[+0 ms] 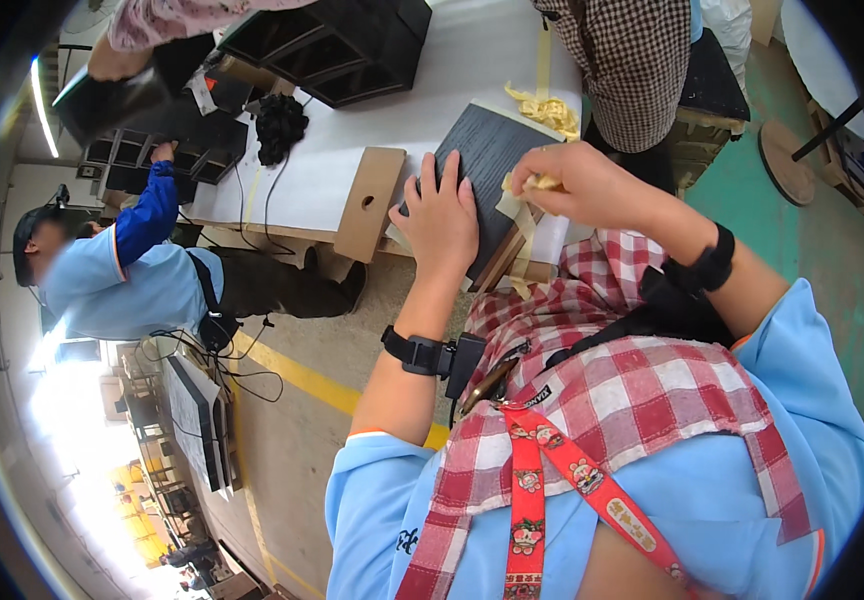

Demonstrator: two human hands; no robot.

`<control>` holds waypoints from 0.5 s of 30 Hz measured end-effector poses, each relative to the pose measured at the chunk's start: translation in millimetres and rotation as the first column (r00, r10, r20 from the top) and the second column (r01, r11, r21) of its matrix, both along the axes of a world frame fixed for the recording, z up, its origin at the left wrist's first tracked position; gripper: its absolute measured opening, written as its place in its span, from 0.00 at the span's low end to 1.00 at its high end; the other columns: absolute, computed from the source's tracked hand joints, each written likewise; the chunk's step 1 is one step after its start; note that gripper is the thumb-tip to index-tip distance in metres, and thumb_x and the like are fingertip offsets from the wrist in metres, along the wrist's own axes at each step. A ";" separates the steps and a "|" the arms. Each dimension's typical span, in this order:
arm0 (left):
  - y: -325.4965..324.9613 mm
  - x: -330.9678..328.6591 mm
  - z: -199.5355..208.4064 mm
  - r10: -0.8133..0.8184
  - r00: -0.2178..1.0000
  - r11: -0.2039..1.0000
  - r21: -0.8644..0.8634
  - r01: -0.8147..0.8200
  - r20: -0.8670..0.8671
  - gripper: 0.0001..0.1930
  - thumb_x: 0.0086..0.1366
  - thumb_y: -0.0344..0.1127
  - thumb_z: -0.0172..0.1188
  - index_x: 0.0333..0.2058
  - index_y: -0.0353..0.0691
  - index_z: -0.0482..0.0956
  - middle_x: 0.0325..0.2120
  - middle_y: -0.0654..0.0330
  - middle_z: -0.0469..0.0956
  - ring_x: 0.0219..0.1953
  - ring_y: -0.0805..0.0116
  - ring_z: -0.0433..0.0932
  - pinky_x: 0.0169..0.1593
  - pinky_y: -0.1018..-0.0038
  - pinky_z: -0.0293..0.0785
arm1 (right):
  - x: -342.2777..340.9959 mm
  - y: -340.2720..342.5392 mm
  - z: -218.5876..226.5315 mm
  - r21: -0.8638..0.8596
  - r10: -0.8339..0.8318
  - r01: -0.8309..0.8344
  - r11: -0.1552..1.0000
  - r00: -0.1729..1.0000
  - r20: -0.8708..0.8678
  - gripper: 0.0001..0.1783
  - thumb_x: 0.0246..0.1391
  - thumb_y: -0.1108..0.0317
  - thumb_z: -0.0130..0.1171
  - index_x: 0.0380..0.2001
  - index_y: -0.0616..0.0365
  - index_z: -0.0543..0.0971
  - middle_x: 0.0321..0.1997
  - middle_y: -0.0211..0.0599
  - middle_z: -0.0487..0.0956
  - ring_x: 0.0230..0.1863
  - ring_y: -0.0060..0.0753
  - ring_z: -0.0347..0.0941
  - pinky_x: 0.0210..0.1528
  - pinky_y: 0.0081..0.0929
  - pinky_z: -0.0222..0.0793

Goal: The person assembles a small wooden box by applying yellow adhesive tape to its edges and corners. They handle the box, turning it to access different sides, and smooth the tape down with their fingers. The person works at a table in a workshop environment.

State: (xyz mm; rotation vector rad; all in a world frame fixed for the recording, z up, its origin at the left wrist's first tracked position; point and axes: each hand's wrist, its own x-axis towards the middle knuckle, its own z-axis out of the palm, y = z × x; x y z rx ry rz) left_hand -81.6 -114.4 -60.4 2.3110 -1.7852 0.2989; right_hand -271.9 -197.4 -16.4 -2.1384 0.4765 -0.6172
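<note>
A dark, wood-grained panel [489, 158] lies at the near edge of the table, with a paler layer showing along its side. My left hand [442, 222] rests on it, palm down and fingers spread. Over the panel's right edge, my right hand [592, 188] is closed, its fingers pinched on crumpled yellow masking tape [546, 183]. Strips of the same tape hang along that edge. Just beyond the panel sits a wad of crumpled yellow tape [549, 110].
A brown board with a hole [374, 178] juts over the table edge. Farther back are a black bundle [280, 130] and black compartmented boxes [337, 55] on the white-covered table [457, 55]. One person in blue [142, 275] works at left; another in checks [627, 75] stands opposite.
</note>
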 end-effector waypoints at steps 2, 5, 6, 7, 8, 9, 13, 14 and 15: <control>1.3 2.1 -1.6 0.000 1.000 1.000 -0.012 0.000 0.022 0.20 0.68 0.45 0.41 0.58 0.55 0.63 0.59 0.60 0.60 0.58 0.58 0.60 0.54 0.45 0.55 | 8.0 -6.9 -5.3 -0.008 -0.058 0.058 0.998 0.998 0.007 0.07 0.49 0.71 0.56 0.33 0.60 0.76 0.29 0.43 0.78 0.32 0.43 0.76 0.35 0.31 0.69; 0.6 1.7 -2.8 0.002 0.999 1.000 -0.009 -0.002 0.044 0.20 0.68 0.44 0.42 0.58 0.54 0.64 0.59 0.59 0.61 0.58 0.59 0.61 0.54 0.47 0.55 | 21.1 -8.2 -14.9 -0.180 -0.158 0.166 0.970 0.986 0.061 0.08 0.50 0.71 0.56 0.35 0.59 0.75 0.30 0.43 0.78 0.35 0.45 0.75 0.36 0.33 0.69; 1.2 1.9 -2.7 -0.011 1.000 1.000 -0.024 0.011 0.000 0.20 0.67 0.44 0.43 0.57 0.53 0.64 0.59 0.58 0.61 0.58 0.57 0.61 0.54 0.47 0.54 | 26.8 -4.0 -19.1 -0.254 -0.185 0.202 0.946 0.979 0.090 0.09 0.50 0.70 0.56 0.36 0.58 0.74 0.31 0.43 0.78 0.35 0.46 0.74 0.37 0.34 0.69; 0.8 1.8 -1.7 -0.024 0.999 0.999 -0.039 0.023 -0.044 0.20 0.66 0.43 0.44 0.57 0.53 0.65 0.58 0.58 0.61 0.57 0.55 0.61 0.54 0.46 0.53 | 32.1 0.3 -23.3 -0.237 -0.175 0.194 0.952 0.979 0.101 0.11 0.50 0.70 0.55 0.39 0.57 0.72 0.34 0.43 0.77 0.37 0.48 0.74 0.38 0.37 0.70; 0.3 2.0 -1.0 -0.039 0.995 0.998 -0.056 0.034 -0.087 0.20 0.66 0.43 0.45 0.56 0.52 0.66 0.58 0.57 0.61 0.57 0.53 0.60 0.55 0.46 0.53 | 36.3 2.2 -24.0 -0.242 -0.165 0.185 0.953 0.981 0.103 0.11 0.50 0.70 0.55 0.39 0.57 0.72 0.35 0.43 0.77 0.37 0.48 0.74 0.38 0.38 0.70; -0.4 1.8 -1.1 -0.038 0.996 0.998 -0.059 0.034 -0.085 0.20 0.65 0.43 0.46 0.56 0.52 0.66 0.58 0.57 0.61 0.57 0.52 0.61 0.54 0.47 0.53 | 40.0 3.9 -24.4 -0.247 -0.158 0.180 0.952 0.982 0.106 0.11 0.50 0.70 0.54 0.39 0.58 0.72 0.35 0.43 0.77 0.37 0.48 0.74 0.38 0.38 0.70; 0.8 2.2 -4.0 -0.029 0.997 0.997 -0.072 0.024 -0.077 0.20 0.65 0.43 0.46 0.56 0.52 0.66 0.58 0.57 0.61 0.56 0.53 0.61 0.54 0.47 0.53 | 47.1 6.3 -25.4 -0.301 -0.165 0.167 0.939 0.986 0.035 0.11 0.51 0.70 0.53 0.39 0.58 0.72 0.37 0.44 0.77 0.38 0.48 0.74 0.39 0.38 0.70; 0.9 1.9 -3.2 -0.027 0.996 0.997 -0.069 0.022 -0.081 0.20 0.65 0.43 0.46 0.56 0.52 0.66 0.58 0.57 0.61 0.57 0.53 0.61 0.55 0.47 0.52 | 47.8 6.4 -25.6 -0.322 -0.168 0.166 0.932 0.986 0.021 0.11 0.51 0.70 0.54 0.39 0.59 0.72 0.37 0.44 0.77 0.38 0.48 0.74 0.39 0.37 0.70; 1.4 0.6 -2.8 -0.027 0.996 0.998 -0.065 0.021 -0.084 0.20 0.65 0.43 0.46 0.56 0.52 0.66 0.58 0.57 0.61 0.57 0.53 0.61 0.55 0.47 0.52 | 45.9 1.4 -24.3 -0.235 -0.142 0.138 0.962 0.990 -0.001 0.11 0.50 0.70 0.54 0.38 0.59 0.73 0.37 0.44 0.77 0.38 0.49 0.74 0.39 0.37 0.70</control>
